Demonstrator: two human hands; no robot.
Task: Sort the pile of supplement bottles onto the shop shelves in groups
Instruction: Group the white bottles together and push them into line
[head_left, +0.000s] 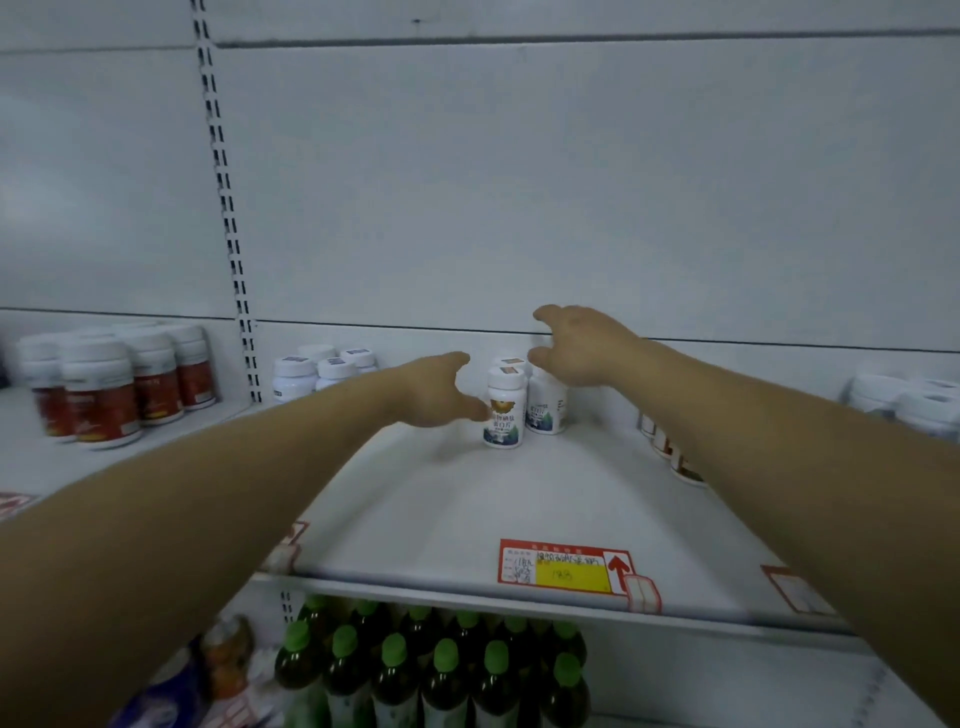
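Shelf (441, 509) of white metal carries grouped bottles (503, 410) before a pale back panel (519, 182).

Green-capped bottles (445, 670) below price label (566, 569)

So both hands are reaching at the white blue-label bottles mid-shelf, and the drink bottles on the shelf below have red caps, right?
Not red: the head view shows green caps on the drink bottles below. Both the left hand and the right hand are at the white blue-label bottles mid-shelf.
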